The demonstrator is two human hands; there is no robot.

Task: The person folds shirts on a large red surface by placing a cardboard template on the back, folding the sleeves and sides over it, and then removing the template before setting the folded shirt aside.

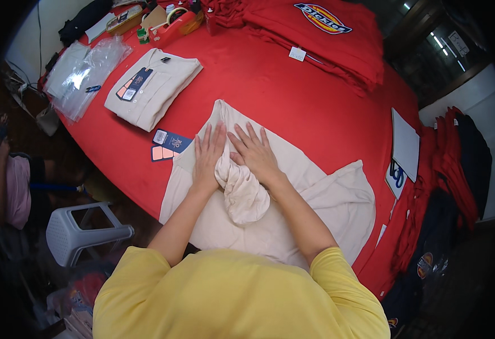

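A beige garment (pixel 326 198) lies spread on the red table (pixel 270 90) in front of me. My left hand (pixel 208 158) rests flat on its upper part, fingers apart. Beside it, my right hand (pixel 256 153) also presses flat on the cloth, fingers spread. A bunched fold of the same beige fabric (pixel 243 195) sits between my wrists, below both hands. A dark blue hang tag (pixel 168 146) lies just left of my left hand.
A folded beige shirt (pixel 151 87) with a tag lies at the upper left, next to clear plastic bags (pixel 89 73). Red garments (pixel 315 34) are stacked at the back. A white card (pixel 405 144) lies at the right. A grey stool (pixel 83 229) stands left, beside a seated person (pixel 4 181).
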